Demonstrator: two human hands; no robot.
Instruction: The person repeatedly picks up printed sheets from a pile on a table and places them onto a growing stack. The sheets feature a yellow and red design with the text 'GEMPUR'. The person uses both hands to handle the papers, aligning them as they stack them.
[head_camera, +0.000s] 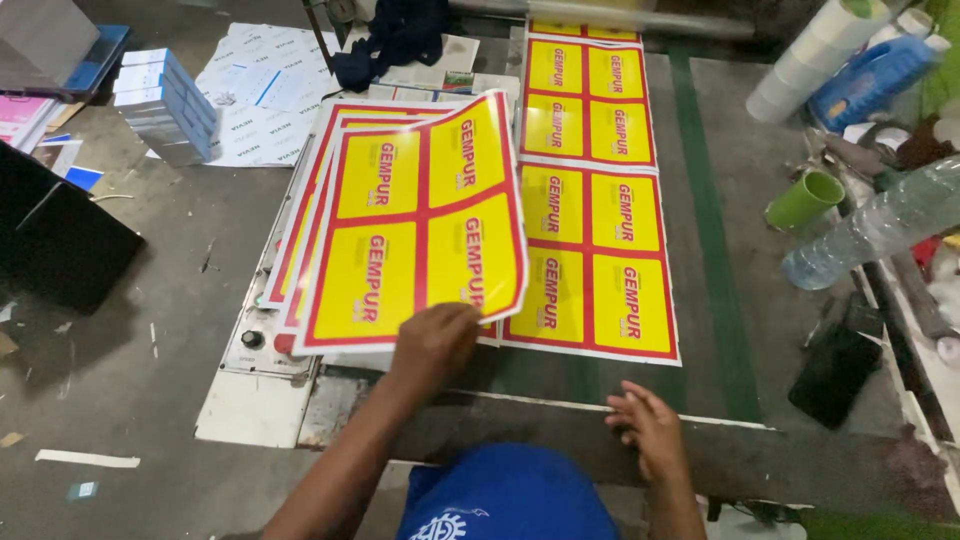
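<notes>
Sheet: thin yellow-and-red printed sheet (420, 225), light and floppy, bending upward.
Left hand (435, 340): pinching its near edge.
Right hand (650, 425): resting open on table edge (560, 405).

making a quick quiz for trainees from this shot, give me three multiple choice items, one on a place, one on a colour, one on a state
1. Where does the green plastic cup lie?
A. right of the flat printed sheets
B. on the stack of boxes
C. in the left hand

2. What colours are the glossy printed sheet that is being lifted?
A. blue panels, white bands
B. yellow panels, red bands
C. green panels, black bands

3. What is the left hand doing?
A. resting open on the floor
B. pinching the lower edge of the lifted sheet
C. holding the clear plastic bottle

Answers:
1 A: the cup lies on its side to the right of the sheets, near the clear plastic bottle.
2 B: four yellow panels sit between red bands.
3 B: its fingers close on the sheet's lower edge, while the right hand rests open on the table edge.
</notes>
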